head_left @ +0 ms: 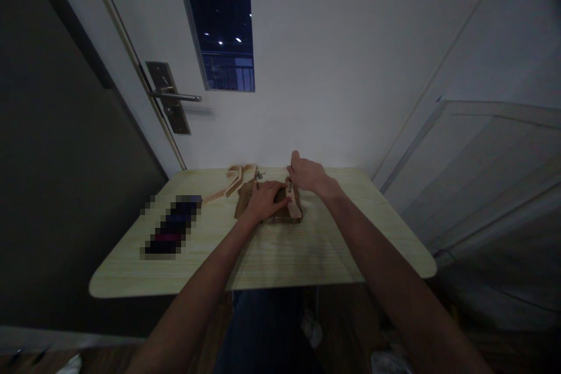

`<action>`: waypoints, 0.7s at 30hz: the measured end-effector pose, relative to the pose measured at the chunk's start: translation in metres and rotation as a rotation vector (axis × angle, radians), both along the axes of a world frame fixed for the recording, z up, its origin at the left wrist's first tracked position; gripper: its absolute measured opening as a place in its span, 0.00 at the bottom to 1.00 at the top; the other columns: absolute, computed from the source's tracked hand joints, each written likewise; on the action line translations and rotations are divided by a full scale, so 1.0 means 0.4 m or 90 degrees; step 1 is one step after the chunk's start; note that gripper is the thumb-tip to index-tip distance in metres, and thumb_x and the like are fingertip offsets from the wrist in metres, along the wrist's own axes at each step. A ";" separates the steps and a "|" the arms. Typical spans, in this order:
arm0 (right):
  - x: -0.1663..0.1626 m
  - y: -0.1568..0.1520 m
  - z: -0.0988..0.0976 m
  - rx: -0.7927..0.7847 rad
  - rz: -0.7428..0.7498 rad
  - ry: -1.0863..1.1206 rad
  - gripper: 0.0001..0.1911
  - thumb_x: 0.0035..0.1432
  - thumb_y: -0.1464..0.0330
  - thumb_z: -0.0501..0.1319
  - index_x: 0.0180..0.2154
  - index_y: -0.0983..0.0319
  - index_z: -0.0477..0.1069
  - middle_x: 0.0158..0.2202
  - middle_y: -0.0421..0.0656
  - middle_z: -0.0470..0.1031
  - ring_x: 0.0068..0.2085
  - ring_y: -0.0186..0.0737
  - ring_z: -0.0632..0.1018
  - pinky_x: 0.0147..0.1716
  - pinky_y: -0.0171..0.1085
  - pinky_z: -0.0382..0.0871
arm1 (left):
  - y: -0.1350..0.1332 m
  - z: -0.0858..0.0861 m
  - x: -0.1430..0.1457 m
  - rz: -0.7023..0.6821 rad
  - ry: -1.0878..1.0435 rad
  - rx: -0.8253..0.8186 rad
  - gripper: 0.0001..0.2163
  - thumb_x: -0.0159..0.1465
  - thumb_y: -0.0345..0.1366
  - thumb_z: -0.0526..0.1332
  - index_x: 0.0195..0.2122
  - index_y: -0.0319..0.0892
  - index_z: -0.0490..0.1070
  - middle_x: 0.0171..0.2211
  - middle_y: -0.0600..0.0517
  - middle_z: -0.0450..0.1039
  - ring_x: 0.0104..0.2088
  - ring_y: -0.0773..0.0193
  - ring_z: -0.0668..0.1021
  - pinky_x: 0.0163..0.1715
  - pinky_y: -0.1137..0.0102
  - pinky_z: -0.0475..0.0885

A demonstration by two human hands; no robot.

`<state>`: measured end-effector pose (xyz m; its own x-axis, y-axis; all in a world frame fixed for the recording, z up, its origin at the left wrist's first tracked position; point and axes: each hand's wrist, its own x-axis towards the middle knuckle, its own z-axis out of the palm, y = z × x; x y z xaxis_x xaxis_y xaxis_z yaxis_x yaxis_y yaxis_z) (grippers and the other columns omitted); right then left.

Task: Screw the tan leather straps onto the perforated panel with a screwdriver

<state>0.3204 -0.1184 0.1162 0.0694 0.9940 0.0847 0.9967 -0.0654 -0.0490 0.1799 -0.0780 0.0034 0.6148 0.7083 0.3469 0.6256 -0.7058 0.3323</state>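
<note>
A: Where are the hands?

B: Both are out over the middle of the pale wooden bench (307, 257), toward its far edge. The left hand (264, 198) lies flat, palm down, on a brown board (245, 201), fingers spread and together on nothing; it simply presses the board down.

A: And the right?

B: The right hand (309, 175) sits just right of the left, its grip clamped on a small thin tool (290, 186) that points down at the board's far right part. What kind of tool it is I cannot tell; it is too small and dark.

A: Anything else on the board?

B: A lighter wooden strip (294, 207) lies along its right edge, just beside the left fingertips.

A: And around it?

B: Far left of the board lie several curved light wooden pieces (234, 178), touching one another, and a small metal thing (260, 175) just beside them. Well to the left on the bench lies a dark oblong object (173, 227), blurred out. Behind the bench stands a white door (307, 70) with a metal handle (173, 95) and a narrow dark window (223, 17).
</note>
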 end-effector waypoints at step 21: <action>0.024 0.001 -0.011 -0.001 0.013 0.023 0.22 0.66 0.66 0.46 0.58 0.70 0.54 0.49 0.60 0.77 0.47 0.52 0.80 0.41 0.42 0.71 | 0.002 -0.003 -0.001 -0.012 -0.003 0.003 0.18 0.66 0.48 0.58 0.53 0.44 0.69 0.55 0.45 0.73 0.57 0.49 0.71 0.62 0.46 0.55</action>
